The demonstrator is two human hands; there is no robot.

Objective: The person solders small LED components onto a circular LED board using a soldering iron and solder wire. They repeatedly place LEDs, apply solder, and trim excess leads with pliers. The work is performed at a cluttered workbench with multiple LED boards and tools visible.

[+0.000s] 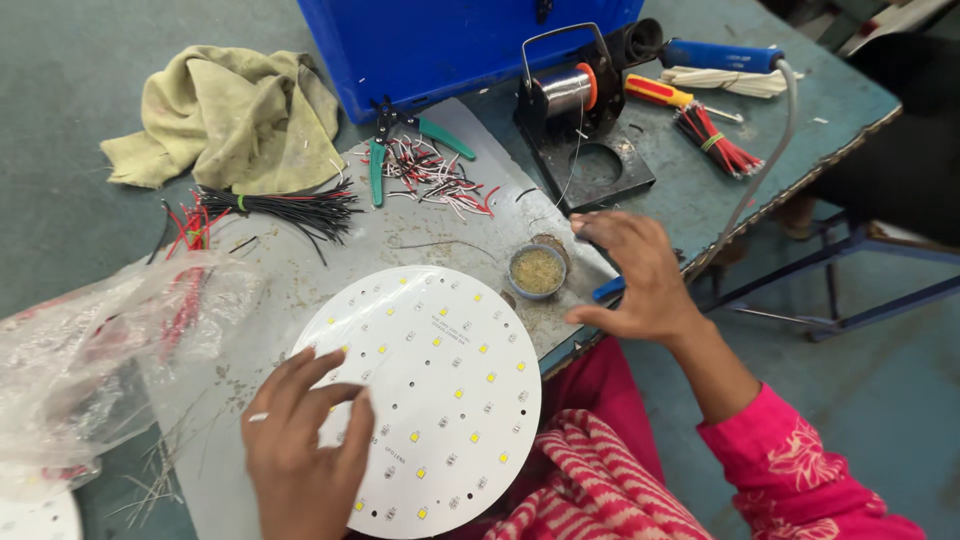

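the grey-green tabletop point(90, 60) carries everything, its right edge running diagonally down toward the person. a blue box point(450, 45) stands at the far edge, with a crumpled yellowish cloth point(225, 115) to its left. a clear plastic bag point(90, 350) holding red wires slumps at the left edge. a grey metal sheet point(300, 260) lies across the middle of the tabletop, and on its near end rests the round white led board point(440, 400), lying flat, face up with its small yellow chips showing; being a disc it has no long axis, and its near rim overhangs the near edge toward the person's lap. the left hand point(305, 440) lies on the board's left rim, fingers spread and pressing it flat, gripping nothing. the right hand point(635, 280) hovers at the right edge of the tabletop, fingers curled loosely over a blue-handled tool point(607, 290); whether it grips it i cannot tell. a black solder stand point(585, 130) with its spool sits beyond. green-handled cutters point(400, 140) lie among wire scraps. a small round tin point(537, 271) sits just beside the board's far rim.
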